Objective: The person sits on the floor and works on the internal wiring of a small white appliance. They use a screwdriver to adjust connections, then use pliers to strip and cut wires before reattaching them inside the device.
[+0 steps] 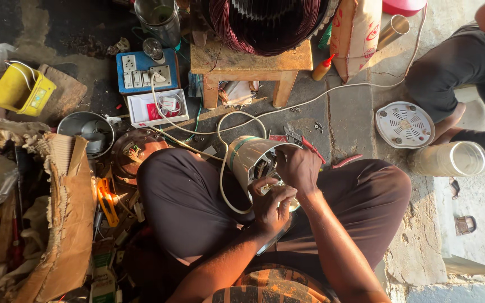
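Cracked stone floor (360, 106) filled my view, littered with workshop clutter; I sat cross-legged on it, dark trousers spread wide. Ahead stood a low wooden stool (251, 64) carrying a big copper-wound coil (265, 22); left of it lay a blue switchboard (144, 70), a yellow container (21, 90) and torn cardboard (65, 213); another person's legs (461, 73) showed at the right, beside a white vented disc (405, 124) and a pale cylinder (450, 159). On my lap lay the metal appliance housing (248, 160), its long axis tipped away and leftward, open mouth towards my hands, a white cord (225, 168) looping round it. My right hand (298, 168) was the nearer one, clenched at the rim with fingers reaching into the mouth; what it pinched I could not tell. My left hand (270, 205) sat just below, closed round a small pale part (279, 191) touching the housing's lower edge.
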